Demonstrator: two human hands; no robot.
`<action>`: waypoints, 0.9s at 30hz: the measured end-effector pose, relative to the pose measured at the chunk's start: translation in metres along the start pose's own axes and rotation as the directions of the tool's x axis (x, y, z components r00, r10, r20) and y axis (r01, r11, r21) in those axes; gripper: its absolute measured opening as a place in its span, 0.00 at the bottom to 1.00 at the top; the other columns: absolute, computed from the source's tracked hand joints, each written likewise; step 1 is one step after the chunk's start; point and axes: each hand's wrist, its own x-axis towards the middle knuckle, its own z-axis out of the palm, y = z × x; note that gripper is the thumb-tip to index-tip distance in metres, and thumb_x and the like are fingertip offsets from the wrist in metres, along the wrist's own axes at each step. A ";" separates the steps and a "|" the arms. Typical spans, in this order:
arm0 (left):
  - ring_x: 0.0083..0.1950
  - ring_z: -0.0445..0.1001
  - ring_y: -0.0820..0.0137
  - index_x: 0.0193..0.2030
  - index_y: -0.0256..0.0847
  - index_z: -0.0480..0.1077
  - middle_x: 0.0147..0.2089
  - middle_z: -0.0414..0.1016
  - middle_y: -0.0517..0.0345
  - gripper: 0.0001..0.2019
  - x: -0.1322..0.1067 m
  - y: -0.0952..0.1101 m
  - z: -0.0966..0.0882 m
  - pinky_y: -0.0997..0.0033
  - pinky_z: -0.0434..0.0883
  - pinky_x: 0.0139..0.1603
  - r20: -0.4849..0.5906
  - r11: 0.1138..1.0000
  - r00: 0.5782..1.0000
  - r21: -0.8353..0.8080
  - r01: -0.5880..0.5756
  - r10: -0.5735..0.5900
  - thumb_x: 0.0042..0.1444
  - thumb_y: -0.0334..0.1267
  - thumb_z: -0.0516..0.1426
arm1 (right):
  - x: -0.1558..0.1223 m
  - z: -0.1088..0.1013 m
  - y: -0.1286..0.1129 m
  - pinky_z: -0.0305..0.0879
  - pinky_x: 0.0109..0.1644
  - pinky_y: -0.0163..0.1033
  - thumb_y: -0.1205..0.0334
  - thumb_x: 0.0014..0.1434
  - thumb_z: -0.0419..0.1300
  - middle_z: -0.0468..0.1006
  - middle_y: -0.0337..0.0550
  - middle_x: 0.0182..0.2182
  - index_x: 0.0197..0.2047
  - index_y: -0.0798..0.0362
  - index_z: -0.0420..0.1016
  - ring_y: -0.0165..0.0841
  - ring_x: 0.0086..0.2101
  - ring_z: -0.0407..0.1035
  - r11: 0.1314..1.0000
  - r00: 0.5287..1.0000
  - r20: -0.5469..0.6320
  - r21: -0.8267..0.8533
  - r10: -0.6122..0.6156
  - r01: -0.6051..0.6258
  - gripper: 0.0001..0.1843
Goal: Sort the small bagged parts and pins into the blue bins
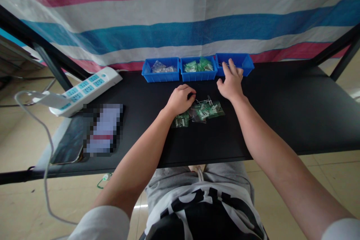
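My left hand (180, 99) rests on the black table (281, 108) with its fingers curled in a pinch on something too small to make out, beside a few loose thin metal pins (204, 101). Small clear bags of green parts (201, 111) lie just right of and below it. My right hand (231, 80) reaches forward with fingers spread, its fingertips at the front rim of the right blue bin (244, 63). The middle blue bin (199, 69) holds green bags and the left blue bin (161, 70) holds clear bags.
A white power strip (84, 90) with a grey cable lies at the table's left rear. A blurred-out flat item (102, 129) sits on a dark pad near the left front. A striped tarp (180, 15) hangs behind the table.
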 end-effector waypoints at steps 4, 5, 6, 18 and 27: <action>0.46 0.75 0.63 0.41 0.37 0.77 0.44 0.77 0.49 0.14 0.000 -0.001 0.002 0.61 0.73 0.51 0.006 1.000 1.000 0.001 0.006 -0.006 0.56 0.28 0.50 | 0.000 -0.010 -0.012 0.56 0.60 0.60 0.66 0.54 0.56 0.67 0.59 0.58 0.57 0.58 0.69 0.53 0.57 0.59 0.992 0.992 -0.057 0.053 -0.113 0.116 0.26; 0.46 0.74 0.63 0.41 0.37 0.77 0.44 0.77 0.49 0.15 0.000 -0.001 0.002 0.62 0.73 0.51 0.004 1.000 1.000 0.000 0.006 -0.006 0.56 0.27 0.50 | -0.001 -0.012 -0.016 0.58 0.60 0.58 0.66 0.54 0.56 0.70 0.58 0.54 0.54 0.58 0.72 0.51 0.54 0.62 0.986 0.988 -0.052 0.077 -0.143 0.147 0.23; 0.46 0.74 0.63 0.42 0.37 0.77 0.44 0.77 0.50 0.15 0.000 -0.002 0.002 0.62 0.73 0.51 0.001 1.000 1.000 -0.002 0.005 -0.005 0.56 0.27 0.49 | -0.002 -0.015 -0.021 0.61 0.57 0.54 0.66 0.54 0.55 0.74 0.56 0.48 0.50 0.57 0.73 0.48 0.51 0.65 0.978 0.984 -0.033 0.109 -0.173 0.175 0.19; 0.45 0.74 0.63 0.42 0.36 0.76 0.42 0.77 0.50 0.14 0.000 -0.004 0.003 0.62 0.72 0.51 -0.014 1.000 1.000 -0.001 -0.025 0.025 0.55 0.27 0.50 | -0.018 -0.019 -0.053 0.61 0.37 0.37 0.63 0.54 0.62 0.74 0.42 0.29 0.36 0.56 0.79 0.32 0.30 0.68 0.894 0.817 0.410 0.365 -0.406 0.261 0.08; 0.45 0.74 0.64 0.40 0.37 0.76 0.42 0.77 0.50 0.14 -0.001 -0.004 0.003 0.62 0.72 0.50 -0.012 0.999 0.999 -0.001 -0.034 0.034 0.56 0.25 0.50 | -0.019 -0.022 -0.057 0.61 0.37 0.36 0.58 0.55 0.66 0.74 0.43 0.32 0.37 0.54 0.80 0.32 0.33 0.68 0.895 0.775 0.477 0.369 -0.415 0.251 0.09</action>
